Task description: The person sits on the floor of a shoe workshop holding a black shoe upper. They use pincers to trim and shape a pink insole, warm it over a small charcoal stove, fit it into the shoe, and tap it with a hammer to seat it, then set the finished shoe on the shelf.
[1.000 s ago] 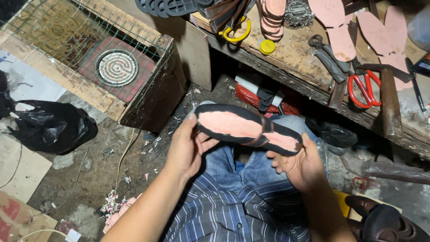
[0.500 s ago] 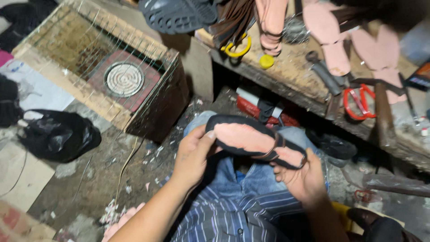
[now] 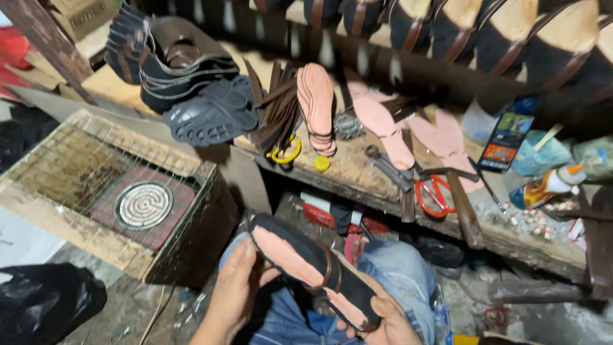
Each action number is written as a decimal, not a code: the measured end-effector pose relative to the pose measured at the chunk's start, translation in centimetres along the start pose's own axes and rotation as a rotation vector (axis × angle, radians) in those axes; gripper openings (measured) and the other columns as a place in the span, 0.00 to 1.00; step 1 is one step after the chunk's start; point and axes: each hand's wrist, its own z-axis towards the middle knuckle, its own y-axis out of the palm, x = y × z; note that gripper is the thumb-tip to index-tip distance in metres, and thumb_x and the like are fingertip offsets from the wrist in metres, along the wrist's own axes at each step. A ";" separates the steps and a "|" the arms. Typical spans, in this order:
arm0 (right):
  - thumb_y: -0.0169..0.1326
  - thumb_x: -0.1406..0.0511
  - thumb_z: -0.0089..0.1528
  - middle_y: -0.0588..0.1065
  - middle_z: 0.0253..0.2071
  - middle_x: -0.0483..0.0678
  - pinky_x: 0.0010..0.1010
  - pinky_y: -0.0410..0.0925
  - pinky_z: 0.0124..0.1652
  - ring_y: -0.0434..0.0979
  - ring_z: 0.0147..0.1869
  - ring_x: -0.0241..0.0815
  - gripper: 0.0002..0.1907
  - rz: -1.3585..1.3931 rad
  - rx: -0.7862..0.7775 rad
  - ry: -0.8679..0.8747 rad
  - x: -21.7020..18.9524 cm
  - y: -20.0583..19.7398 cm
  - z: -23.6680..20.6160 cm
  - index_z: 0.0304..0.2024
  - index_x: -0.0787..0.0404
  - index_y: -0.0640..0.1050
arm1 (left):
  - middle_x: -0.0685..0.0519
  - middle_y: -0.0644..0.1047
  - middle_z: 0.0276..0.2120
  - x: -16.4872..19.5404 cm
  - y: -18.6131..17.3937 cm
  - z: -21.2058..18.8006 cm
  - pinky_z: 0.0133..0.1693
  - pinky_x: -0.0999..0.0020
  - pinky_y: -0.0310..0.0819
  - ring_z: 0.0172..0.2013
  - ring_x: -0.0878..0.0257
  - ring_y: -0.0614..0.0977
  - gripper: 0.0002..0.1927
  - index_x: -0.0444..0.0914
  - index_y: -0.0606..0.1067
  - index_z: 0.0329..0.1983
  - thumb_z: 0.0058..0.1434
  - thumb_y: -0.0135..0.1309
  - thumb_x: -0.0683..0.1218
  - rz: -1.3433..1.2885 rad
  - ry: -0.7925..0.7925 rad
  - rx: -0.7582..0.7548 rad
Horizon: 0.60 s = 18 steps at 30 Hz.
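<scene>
Your left hand (image 3: 233,291) and right hand (image 3: 386,326) each grip an end of the black-edged, pink-soled sandal with brown strap (image 3: 313,268) over your lap; it looks light and flexible, so support both ends.

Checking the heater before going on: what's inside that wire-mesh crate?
Inside the wire-mesh crate sits a red hotplate with a round spiral coil, seen through the mesh top. The crate's floor under the hotplate is hidden.
</scene>
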 end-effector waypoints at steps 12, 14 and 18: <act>0.65 0.47 0.59 0.70 0.61 0.66 0.40 0.73 0.42 0.77 0.52 0.58 0.56 -0.197 0.034 -0.761 -16.3 4.5 0.4 0.76 0.71 0.56 | 0.46 0.85 0.32 -4.8 -3.7 4.6 0.41 0.63 0.79 0.34 0.56 0.87 0.14 0.37 0.79 0.47 0.61 0.53 0.47 0.957 0.426 0.289; 0.64 0.47 0.62 0.71 0.59 0.72 0.39 0.72 0.45 0.77 0.52 0.58 0.51 -0.090 -0.020 -0.741 -17.0 4.4 0.9 0.71 0.76 0.58 | 0.45 0.84 0.34 -4.9 -3.7 4.5 0.41 0.62 0.79 0.36 0.54 0.87 0.13 0.38 0.79 0.45 0.60 0.53 0.47 1.012 0.486 0.292; 0.61 0.45 0.64 0.72 0.58 0.69 0.38 0.70 0.46 0.76 0.51 0.55 0.51 -0.090 0.105 -0.754 -17.3 5.4 2.6 0.71 0.78 0.61 | 0.46 0.85 0.33 -4.9 -4.3 4.5 0.40 0.61 0.80 0.36 0.53 0.88 0.13 0.40 0.79 0.45 0.60 0.54 0.47 0.994 0.449 0.275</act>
